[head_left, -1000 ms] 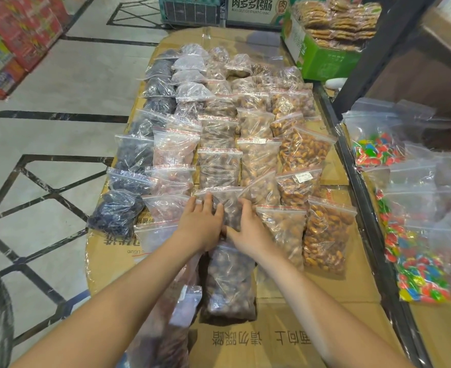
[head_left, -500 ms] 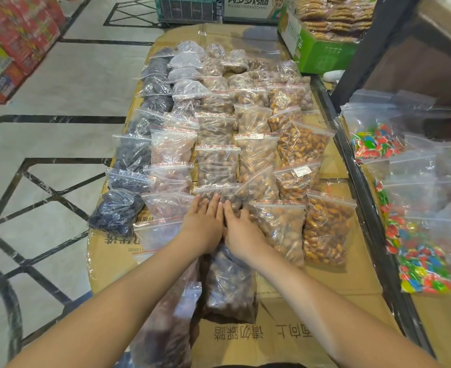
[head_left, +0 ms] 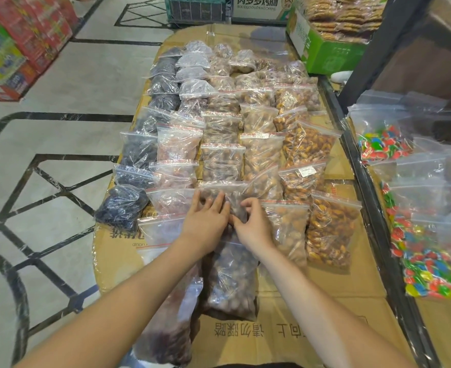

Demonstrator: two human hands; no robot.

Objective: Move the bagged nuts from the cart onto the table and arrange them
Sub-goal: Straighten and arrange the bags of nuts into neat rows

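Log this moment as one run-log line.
stage: arranging | left hand: flat on middle-row bag | right hand: pinching same bag | table: rows of bagged nuts

The bench [head_left: 351, 282] is covered with flattened brown cardboard [head_left: 248, 333] printed with upside-down characters. On the cardboard, clear zip bags of nuts [head_left: 261, 152] lie in overlapping rows running away from the camera: a column of dark, almost black bags [head_left: 139, 152] along the left edge, paler ones in the middle, and golden-brown bags [head_left: 328, 229] on the right. A green box [head_left: 330, 55] stands at the far right corner.
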